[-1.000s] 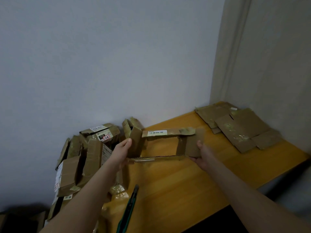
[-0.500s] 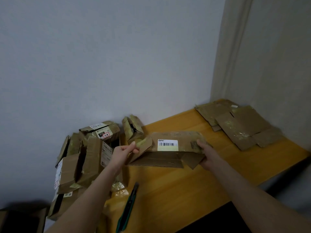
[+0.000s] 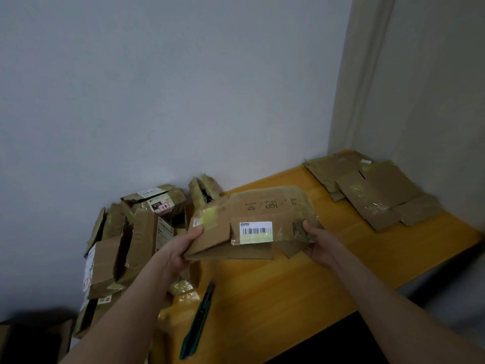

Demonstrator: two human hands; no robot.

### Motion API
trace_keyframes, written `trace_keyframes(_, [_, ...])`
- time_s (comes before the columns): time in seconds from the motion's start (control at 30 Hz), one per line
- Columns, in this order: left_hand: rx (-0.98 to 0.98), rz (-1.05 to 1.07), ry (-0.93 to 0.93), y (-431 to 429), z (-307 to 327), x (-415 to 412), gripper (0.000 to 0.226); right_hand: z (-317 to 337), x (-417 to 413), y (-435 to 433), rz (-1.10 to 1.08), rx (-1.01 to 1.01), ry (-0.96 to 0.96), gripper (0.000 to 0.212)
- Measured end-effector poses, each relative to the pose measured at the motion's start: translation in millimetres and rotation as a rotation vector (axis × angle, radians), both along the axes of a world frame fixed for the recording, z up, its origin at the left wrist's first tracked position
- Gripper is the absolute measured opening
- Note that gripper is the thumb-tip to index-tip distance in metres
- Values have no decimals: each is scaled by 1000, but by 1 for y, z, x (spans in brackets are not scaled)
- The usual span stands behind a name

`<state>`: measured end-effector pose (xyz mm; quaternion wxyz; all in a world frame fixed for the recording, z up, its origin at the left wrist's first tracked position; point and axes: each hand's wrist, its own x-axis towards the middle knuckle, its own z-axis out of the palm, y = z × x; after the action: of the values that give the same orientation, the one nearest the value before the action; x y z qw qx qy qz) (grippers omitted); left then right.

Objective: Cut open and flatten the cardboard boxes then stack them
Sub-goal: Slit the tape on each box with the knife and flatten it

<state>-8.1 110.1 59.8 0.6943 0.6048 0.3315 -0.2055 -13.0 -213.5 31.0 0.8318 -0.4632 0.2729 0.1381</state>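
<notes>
One flattened box (image 3: 265,206) of brown corrugated card with glossy tape is held over the middle of the table (image 3: 288,290). The left hand (image 3: 173,256) pinches its left flap, thumb on top; the right hand (image 3: 324,245) grips its right end. The box bears one white barcode label (image 3: 256,231) and upside-down print, with "100" readable. One green knife (image 3: 199,321) lies on the table's near-left part. A stack (image 3: 372,193) of at least two flat boxes sits at its far right. A pile (image 3: 131,245) of unflattened boxes, count unclear, is at its left end; one label there reads "010".

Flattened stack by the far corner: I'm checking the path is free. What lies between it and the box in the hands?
Only bare table shows between the held box and the flattened stack, in the head view.
</notes>
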Motion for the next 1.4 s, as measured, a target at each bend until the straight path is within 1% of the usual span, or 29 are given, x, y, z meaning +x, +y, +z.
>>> trace_keyframes(0.13, [126,-2,-82,5,2,1,49,-7,-1,-3,38,-414,32,57])
trace_keyframes(0.2, [150,-70,-127,5,3,-1,45,-11,-1,-1,58,-478,9,64])
trace_keyframes(0.23, [158,-105,-146,4,4,-3,44,-13,-1,1,60,-493,-9,63])
trace_keyframes(0.37, [129,-140,-163,4,9,-6,43,-13,0,7,60,-550,-28,51])
trace_keyframes(0.43, [124,-109,-177,4,9,-7,37,-19,1,8,53,-601,-42,49])
trace_keyframes(0.5, [188,-28,-215,-2,5,-8,29,-30,5,11,79,-720,-38,56])
trace_keyframes(0.53, [227,4,-229,-7,1,-8,28,-35,8,13,128,-807,-17,64])
trace_keyframes(0.6, [262,45,-219,-20,-9,-12,27,-44,10,19,257,-1030,91,80])
trace_keyframes(0.63, [260,65,-200,-27,-16,-16,26,-49,9,22,294,-1117,130,81])
trace_keyframes(0.67, [258,80,-175,-33,-26,-19,25,-55,7,26,305,-1158,129,78])
trace_keyframes(0.73, [265,73,-118,-43,-50,-30,27,-68,0,35,317,-1175,60,65])
trace_keyframes(0.83, [256,68,-44,-57,-83,-46,39,-89,-13,45,451,-1276,-10,53])
trace_keyframes(0.87, [316,57,-42,-61,-92,-48,41,-94,-15,47,495,-1303,-19,51])
trace_keyframes(0.93, [607,-67,-25,-66,-107,-51,50,-104,-19,50,567,-1344,-39,50])
trace_keyframes(1.0, [916,-267,-32,-69,-115,-57,66,-113,-23,51,625,-1397,-77,50])
trace_keyframes(1.07, [1134,-445,-144,-70,-125,-60,78,-120,-24,51,665,-1469,-131,54])
trace_keyframes(1.1, [1208,-527,-217,-70,-131,-59,81,-123,-23,51,682,-1506,-155,58])
trace_keyframes(1.17, [1300,-692,-308,-75,-140,-53,80,-129,-18,52,752,-1579,-199,66])
trace_keyframes(1.27, [1374,-889,-326,-87,-155,-39,75,-140,-6,50,882,-1682,-278,73])
trace_keyframes(1.33, [1384,-987,-329,-96,-169,-30,70,-148,2,48,973,-1728,-330,73])
trace_keyframes(1.4, [1378,-1028,-319,-103,-184,-22,67,-159,11,48,1050,-1756,-345,72])
